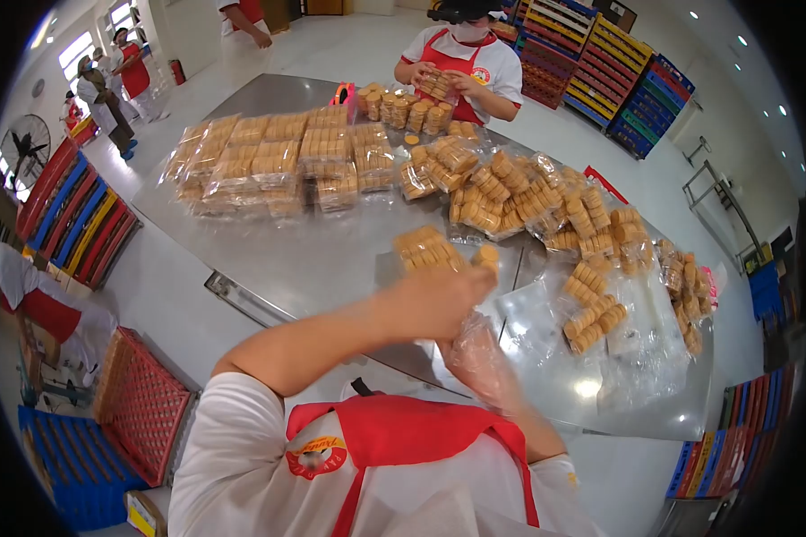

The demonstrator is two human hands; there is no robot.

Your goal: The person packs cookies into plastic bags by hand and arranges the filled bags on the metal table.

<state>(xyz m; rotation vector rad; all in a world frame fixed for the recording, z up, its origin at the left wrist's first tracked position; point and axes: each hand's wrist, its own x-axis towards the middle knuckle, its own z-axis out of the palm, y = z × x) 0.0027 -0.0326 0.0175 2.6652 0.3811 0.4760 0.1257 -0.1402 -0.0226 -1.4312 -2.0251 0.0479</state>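
My left hand [439, 300] crosses in front of my body, its fingers curled and smeared by motion; what they hold is hidden. Just beyond it on the steel table [331, 259] lies a clear pack of round biscuits [425, 246]. A short stack of biscuits [485, 257] shows right by the fingertips; I cannot tell whether they touch it. Below, my right hand [485, 362] is closed on a clear plastic bag [479, 336], which partly covers it. To the right lie flat clear bags [640, 358] and a pack of biscuit rows [591, 309].
Stacked biscuit packs [269, 166] fill the table's far left, with a loose heap [519, 201] at right. Across the table a co-worker [461, 63] in a red apron holds a pack. Crates [81, 215] and a red basket [143, 403] stand at left.
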